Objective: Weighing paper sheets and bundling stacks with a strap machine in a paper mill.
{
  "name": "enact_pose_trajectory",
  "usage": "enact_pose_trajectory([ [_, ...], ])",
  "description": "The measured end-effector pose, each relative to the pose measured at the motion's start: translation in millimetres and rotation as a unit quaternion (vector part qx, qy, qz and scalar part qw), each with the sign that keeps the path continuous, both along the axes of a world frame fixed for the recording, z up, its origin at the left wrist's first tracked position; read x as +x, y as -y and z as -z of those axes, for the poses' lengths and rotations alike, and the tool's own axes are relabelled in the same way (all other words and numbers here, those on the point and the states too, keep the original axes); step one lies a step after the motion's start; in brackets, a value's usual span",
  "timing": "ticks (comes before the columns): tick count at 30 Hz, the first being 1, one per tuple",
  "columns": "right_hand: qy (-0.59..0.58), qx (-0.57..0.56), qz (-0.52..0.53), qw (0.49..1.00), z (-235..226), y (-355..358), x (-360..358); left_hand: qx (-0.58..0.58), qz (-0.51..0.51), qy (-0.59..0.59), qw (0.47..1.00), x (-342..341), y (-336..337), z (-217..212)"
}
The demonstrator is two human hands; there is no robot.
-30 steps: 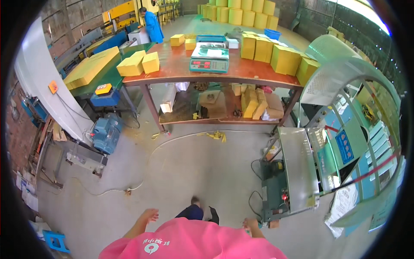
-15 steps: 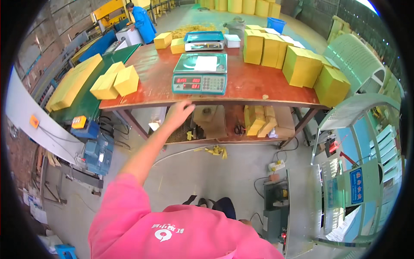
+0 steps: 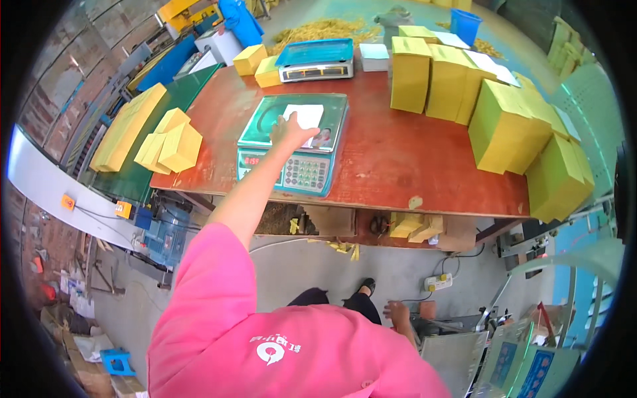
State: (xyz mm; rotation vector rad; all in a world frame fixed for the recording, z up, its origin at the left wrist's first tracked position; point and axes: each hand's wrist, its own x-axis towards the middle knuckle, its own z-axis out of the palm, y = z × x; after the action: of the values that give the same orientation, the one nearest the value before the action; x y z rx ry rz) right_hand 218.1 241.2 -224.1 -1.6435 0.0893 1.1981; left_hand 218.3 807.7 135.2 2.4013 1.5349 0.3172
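Observation:
My left hand (image 3: pixel 292 135) reaches over the near edge of a white paper pad or sheet (image 3: pixel 307 114) lying on the scale. Its fingers touch the top, with the thumb spread to the right; no closed grip shows. The digital scale (image 3: pixel 308 171) has a green-blue body, a flat pan, a keypad and a lit red display, partly hidden by my forearm. My right hand (image 3: pixel 398 313) hangs low beside my body, its fingers loosely apart and nothing visible in them.
A red-topped table (image 3: pixel 391 169) carries tall yellow paper stacks (image 3: pixel 507 129) at right and smaller yellow blocks (image 3: pixel 180 147) at left. Behind stands a second scale (image 3: pixel 317 60) beside a white stack (image 3: pixel 374 57). A green conveyor (image 3: pixel 142 182) runs along the left. A person in blue (image 3: pixel 240 23) stands far off.
My left hand has moved forward from the table's front edge onto the white paper on the scale. My view has come closer to the table, and my right hand now shows.

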Motion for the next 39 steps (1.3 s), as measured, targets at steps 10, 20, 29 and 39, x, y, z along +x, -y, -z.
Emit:
enact_pose_trajectory([
  [10, 0.039, 0.009, -0.110, 0.993, -105, -112, 88, 0.021, 0.035, 0.118, 0.992, -14, -14, 11],
  [20, 0.351, 0.300, -0.227, 0.857, -330, -295, 123, -0.148, -0.006, 0.296, 0.944, -44, -17, -7],
  [29, 0.645, 0.215, -0.206, 0.704, -355, -454, 121, -0.069, 0.091, 0.304, 0.946, -37, -23, -4],
  [39, 0.725, 0.145, -0.208, 0.640, -327, -480, 105, -0.039, 0.239, 0.172, 0.955, -25, -44, -13],
])
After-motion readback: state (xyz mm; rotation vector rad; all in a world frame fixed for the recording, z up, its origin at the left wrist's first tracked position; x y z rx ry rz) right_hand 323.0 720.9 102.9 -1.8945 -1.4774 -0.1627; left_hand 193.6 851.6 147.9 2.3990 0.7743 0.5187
